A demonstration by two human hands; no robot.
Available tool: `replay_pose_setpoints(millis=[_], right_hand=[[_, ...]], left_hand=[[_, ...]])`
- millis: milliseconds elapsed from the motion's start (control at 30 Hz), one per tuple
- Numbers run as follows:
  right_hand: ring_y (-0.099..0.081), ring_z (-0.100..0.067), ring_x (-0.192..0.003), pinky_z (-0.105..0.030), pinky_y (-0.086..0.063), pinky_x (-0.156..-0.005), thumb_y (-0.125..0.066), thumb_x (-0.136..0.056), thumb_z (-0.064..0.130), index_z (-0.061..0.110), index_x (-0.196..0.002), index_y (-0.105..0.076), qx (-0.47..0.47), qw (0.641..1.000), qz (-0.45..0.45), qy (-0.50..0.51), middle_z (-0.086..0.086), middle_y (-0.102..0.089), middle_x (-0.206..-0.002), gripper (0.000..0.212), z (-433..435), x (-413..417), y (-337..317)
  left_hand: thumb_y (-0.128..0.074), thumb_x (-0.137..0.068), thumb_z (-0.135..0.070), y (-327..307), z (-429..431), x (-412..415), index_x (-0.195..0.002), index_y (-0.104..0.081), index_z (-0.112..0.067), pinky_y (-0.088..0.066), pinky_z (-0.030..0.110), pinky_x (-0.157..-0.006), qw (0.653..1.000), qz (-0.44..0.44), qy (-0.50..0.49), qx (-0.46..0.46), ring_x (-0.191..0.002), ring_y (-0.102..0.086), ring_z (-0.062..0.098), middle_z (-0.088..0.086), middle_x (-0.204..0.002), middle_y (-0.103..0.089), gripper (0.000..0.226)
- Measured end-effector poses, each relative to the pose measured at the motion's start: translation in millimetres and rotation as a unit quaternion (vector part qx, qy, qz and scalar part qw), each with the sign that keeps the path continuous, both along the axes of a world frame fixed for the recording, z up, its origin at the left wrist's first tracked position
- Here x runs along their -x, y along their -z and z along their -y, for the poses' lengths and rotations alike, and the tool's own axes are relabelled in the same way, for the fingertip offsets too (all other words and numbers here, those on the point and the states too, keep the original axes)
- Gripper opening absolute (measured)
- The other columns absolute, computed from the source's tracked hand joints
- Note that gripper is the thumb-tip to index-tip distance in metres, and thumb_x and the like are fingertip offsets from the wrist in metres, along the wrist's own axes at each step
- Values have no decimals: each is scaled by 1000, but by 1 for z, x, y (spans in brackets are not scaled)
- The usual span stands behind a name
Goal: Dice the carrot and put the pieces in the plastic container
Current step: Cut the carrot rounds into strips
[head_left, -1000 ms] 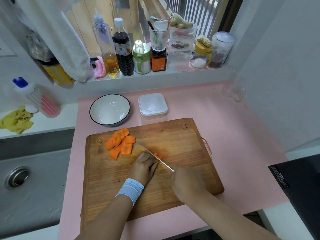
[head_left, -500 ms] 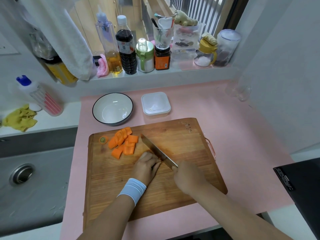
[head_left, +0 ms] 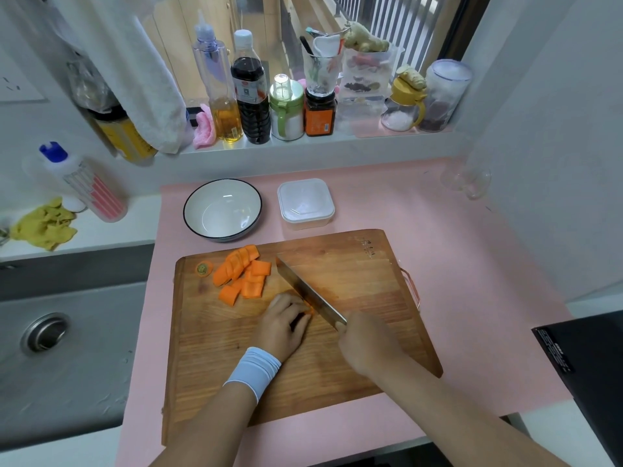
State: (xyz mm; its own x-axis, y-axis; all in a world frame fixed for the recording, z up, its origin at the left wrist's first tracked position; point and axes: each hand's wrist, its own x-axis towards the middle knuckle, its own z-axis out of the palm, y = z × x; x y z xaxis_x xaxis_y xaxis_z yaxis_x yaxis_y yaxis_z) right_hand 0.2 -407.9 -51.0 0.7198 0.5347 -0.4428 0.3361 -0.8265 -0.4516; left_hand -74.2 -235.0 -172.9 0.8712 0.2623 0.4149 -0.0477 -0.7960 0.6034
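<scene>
On a grained wooden cutting board [head_left: 354, 264], the left hand [head_left: 283, 326] curls its fingers [head_left: 292, 306] over a small orange carrot piece [head_left: 309, 310]. The right hand [head_left: 367, 345] grips a flat steel knife [head_left: 308, 291], its blade slanting against those fingers. Thick carrot chunks [head_left: 242, 274] lie just beyond the fingers, and the square white plastic container [head_left: 306, 203] sits farther beyond.

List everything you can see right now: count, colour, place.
Rectangular wooden cutting board: one, brown, on pink counter mat.
Cut carrot chunks: a pile, orange, board's far left.
Round carrot stem end: one, orange-green, left of pile.
Carrot piece being cut: one, orange, mid-board, against blade.
Steel kitchen knife: one, silver, angled across board.
Square plastic container: one, translucent white, behind board.
Round ceramic bowl: one, white, dark rim, left of container.
Bottles and jars: several, mixed, windowsill.
Yellow cloth: one, beside steel sink.
Left hand: holds carrot piece.
Right hand: grips knife.
</scene>
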Motion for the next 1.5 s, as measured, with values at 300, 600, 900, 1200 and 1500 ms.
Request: replay_pose_setpoints(millis=[300, 600, 900, 1200, 1500], right_hand=[[-63, -22, -87, -27, -40, -67, -46, -100, 25, 22, -96, -64, 30, 998, 56, -11, 2, -64, -91, 18, -1, 7, -5], [-65, -27, -96, -31, -44, -73, -44, -99, 27, 21, -103, -64, 45, 995, 90, -25, -2, -68, -101, 22, 6, 18, -7], [-64, -28, -90, -29, -40, -68, -47, -99, 33, 20, -97, -66, 49, 998, 35, -7, -4, -67, -93, 23, 7, 12, -4], [-59, -16, -70, -30, -38, -58, -45, -101, 39, 25, -81, -57, 20, 1000, -18, 16, 5, -59, -76, 27, -2, -5, 13], [-59, -12, -75, -28, -39, -60, -44, -103, 38, 26, -90, -59, -11, 997, -76, 14, 3, -62, -81, 23, 12, -24, 5]], left_hand=[[-72, -87, -13, 6, -1, -5, -83, -74, -9, -48, 24, -82, 1000, 0, 14, -23, -85, -59, 17, 1, -85, -65, 6], [-72, -87, -15, 6, -1, -5, -82, -76, -8, -49, 23, -81, 1000, -11, 3, -8, -85, -59, 15, 1, -83, -66, 9], [-80, -79, -6, 7, -3, -5, -81, -75, -10, -49, 22, -80, 1000, -16, 6, -10, -84, -60, 14, 0, -83, -67, 7], [-80, -78, -5, 8, -3, -7, -82, -76, -11, -44, 14, -84, 1000, -6, 0, -11, -86, -58, 11, 0, -84, -67, 7], [-79, -81, -10, -7, -3, -14, -84, -77, -17, -46, 18, -83, 999, -48, -15, 8, -87, -56, 6, -6, -85, -66, 7]])
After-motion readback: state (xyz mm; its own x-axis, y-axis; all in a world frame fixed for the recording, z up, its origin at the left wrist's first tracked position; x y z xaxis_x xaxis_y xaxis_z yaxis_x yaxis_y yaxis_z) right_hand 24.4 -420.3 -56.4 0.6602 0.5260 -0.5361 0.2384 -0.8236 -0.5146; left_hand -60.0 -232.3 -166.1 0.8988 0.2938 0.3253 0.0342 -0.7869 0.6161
